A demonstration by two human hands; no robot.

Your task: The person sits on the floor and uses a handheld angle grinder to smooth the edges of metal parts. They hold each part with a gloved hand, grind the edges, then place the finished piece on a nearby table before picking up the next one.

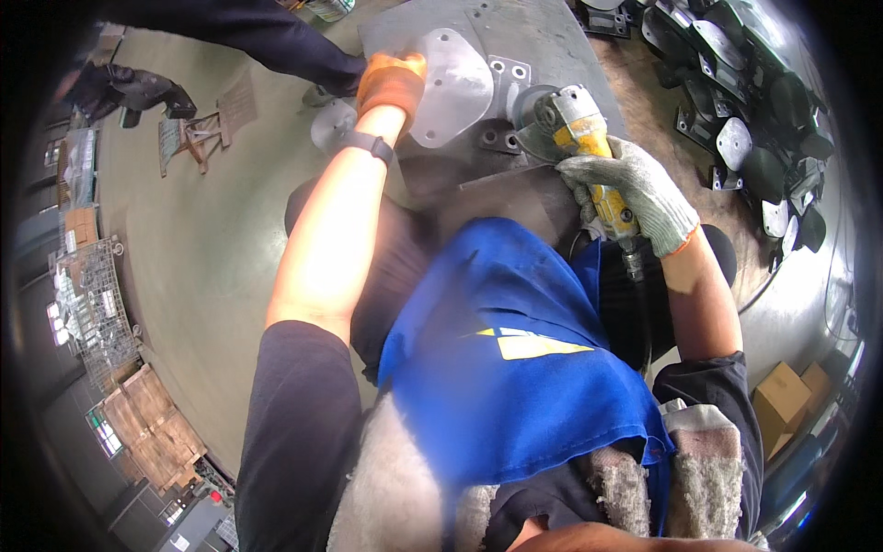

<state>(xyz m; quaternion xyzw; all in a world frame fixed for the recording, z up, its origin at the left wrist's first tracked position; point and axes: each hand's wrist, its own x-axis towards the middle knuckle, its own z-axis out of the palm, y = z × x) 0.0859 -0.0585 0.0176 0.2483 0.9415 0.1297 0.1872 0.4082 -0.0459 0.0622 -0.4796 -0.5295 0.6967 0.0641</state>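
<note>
My left hand (393,85), in an orange glove, is closed on the left edge of a rounded flat metal plate (451,87) with small holes. In a pale knit glove, my right hand (635,189) wraps around the yellow body of an angle grinder (589,138). The grinder's disc (532,112) faces left, beside a metal bracket (509,81) with paired holes. Under these parts lies a grey metal work surface (552,37). Another round metal piece (332,126) sits just left of my left wrist.
Many dark metal brackets (736,143) are piled at the right. Another person's dark sleeve (267,41) reaches in from the upper left. Wire cages (92,304) and a wooden pallet (152,428) stand at the far left. Cardboard boxes (782,402) sit at the lower right.
</note>
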